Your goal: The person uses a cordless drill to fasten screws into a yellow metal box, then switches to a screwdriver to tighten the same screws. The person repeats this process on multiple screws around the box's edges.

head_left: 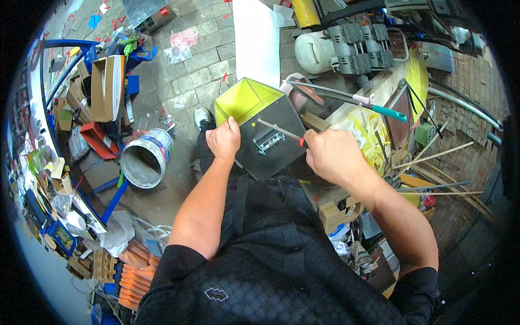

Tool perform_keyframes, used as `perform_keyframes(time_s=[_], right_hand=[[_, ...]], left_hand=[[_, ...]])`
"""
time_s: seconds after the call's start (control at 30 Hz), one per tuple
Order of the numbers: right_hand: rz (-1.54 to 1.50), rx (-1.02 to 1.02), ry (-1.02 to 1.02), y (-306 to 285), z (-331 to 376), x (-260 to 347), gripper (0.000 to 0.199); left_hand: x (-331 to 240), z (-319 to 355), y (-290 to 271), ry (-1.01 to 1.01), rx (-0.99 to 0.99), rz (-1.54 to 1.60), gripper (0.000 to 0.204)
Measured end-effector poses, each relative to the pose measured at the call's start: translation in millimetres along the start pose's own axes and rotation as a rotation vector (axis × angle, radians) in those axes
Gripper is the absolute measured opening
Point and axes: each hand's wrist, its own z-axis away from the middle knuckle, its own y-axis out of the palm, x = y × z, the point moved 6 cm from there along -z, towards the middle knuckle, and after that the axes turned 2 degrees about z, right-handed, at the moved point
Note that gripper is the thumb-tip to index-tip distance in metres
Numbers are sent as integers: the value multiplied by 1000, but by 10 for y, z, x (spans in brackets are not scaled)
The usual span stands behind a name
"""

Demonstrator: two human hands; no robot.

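Note:
In front of my body a black panel box [281, 116] is tilted, its far side showing a yellow-green inside [249, 97]. A shiny metal latch-like fitting [269, 141] sits on the black face, with a small yellow spot farther up. My left hand [223, 138] is closed on the box's left edge, thumb up. Gripped in my right hand [333, 154] is a long-shafted hand tool [281, 131] with a red and black handle. Its shaft crosses the black face, the tip close to the yellow spot; whether it touches, I cannot tell. Screwdriver or file, its kind is unclear.
A grey-stained bucket [143, 160] and open cardboard boxes [108, 89] stand to the left. A white sheet [257, 43] runs away beyond the box. At right are an air compressor [341, 50], a teal-handled tool [387, 112], yellow plastic wrapping [364, 135] and wooden strips [433, 157].

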Motion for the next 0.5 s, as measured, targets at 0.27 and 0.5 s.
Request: perform_keyframes(time_s=[0.27,0.5], right_hand=[[37,39,-62,206,-794,-300,17],[-7,103,57,379,-686,-230,23]], left_hand=[[1,-157,-112,194,-291,-52,50],[5,-74,-97,219,-308,-117,48]])
